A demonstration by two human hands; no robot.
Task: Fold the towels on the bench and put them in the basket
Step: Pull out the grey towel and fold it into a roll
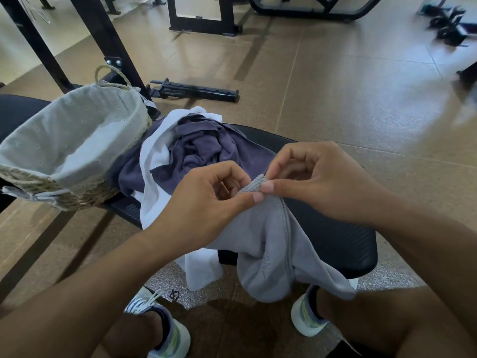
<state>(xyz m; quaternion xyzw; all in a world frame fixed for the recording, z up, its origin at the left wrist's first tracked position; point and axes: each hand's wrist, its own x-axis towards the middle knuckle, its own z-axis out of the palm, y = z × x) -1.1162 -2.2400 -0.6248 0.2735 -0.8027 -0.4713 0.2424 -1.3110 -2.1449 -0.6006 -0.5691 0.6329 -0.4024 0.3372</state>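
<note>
A light grey towel (271,244) hangs over the near edge of the black padded bench (335,241). My left hand (206,200) and my right hand (317,179) both pinch the same top corner of it, fingertips almost touching. Behind the hands lie a crumpled dark purple towel (204,148) and a white towel (154,187) that drapes off the bench toward the floor. A woven basket (85,195) with a pale cloth lining stands on the bench at the left; I see nothing inside it.
My two feet in light sneakers (307,316) stand on the floor under the bench. Black gym frames (201,14) and a black bar (193,90) sit on the brown floor beyond. A black upright post (108,40) rises behind the basket.
</note>
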